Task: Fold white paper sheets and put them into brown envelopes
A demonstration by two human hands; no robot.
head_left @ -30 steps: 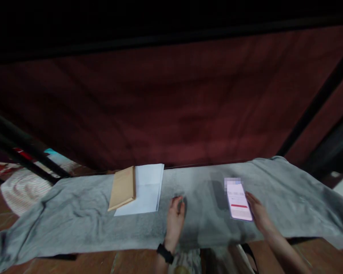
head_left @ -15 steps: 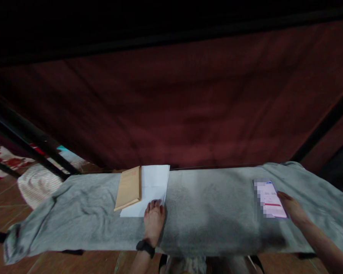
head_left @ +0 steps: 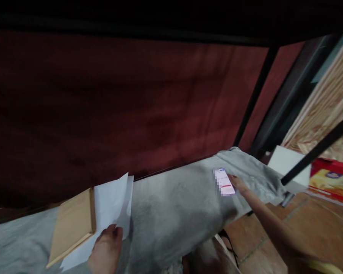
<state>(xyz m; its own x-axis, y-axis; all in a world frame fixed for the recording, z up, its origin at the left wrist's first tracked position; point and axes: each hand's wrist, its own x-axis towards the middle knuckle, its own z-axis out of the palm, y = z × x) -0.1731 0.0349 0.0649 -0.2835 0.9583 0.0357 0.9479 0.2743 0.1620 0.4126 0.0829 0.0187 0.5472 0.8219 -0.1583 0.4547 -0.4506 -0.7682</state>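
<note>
Pinched nearly closed, the left hand [head_left: 105,251] seems to be lifting the loose white paper sheets [head_left: 108,201] lying partly under a flat tan book [head_left: 72,224] on grey cloth [head_left: 160,201], while the right hand's [head_left: 238,183] closed fingers hold a lit rectangular smartphone [head_left: 226,183].

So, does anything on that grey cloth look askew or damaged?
The white sheets look askew: by the left hand, the top one bends up, its far right corner out of line with the one beneath. I see no spill or damage on the cloth.

Dark red cloth backdrop [head_left: 148,110] behind black metal posts [head_left: 255,97], brown tiled floor [head_left: 311,228] below.
</note>
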